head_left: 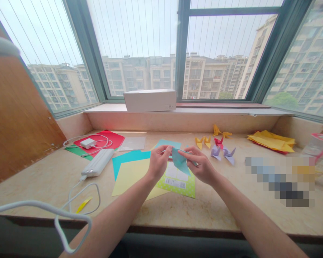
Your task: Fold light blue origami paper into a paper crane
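Between my hands, above the counter, is a folded piece of light blue origami paper (pixel 181 162). My left hand (pixel 160 160) pinches its upper left edge between thumb and fingers. My right hand (pixel 200 164) grips it from the other side, the index finger lying along the top edge and the other fingers curled behind. Underneath lie a pale yellow sheet (pixel 131 175), a bright blue sheet (pixel 131 156) and a green dotted paper packet (pixel 183 188) with a printed label. Right of my hands stand folded paper cranes: a red one (pixel 218 143), purple ones (pixel 228 155) and yellow ones (pixel 199 143).
At left a white power bank (pixel 98 163) with a cable (pixel 37 203) and a white charger (pixel 88 143) lie near red paper (pixel 111 138). Yellow folded papers (pixel 271 141) are piled at right, beside a clear container (pixel 319 154). A white box (pixel 150 100) sits on the windowsill.
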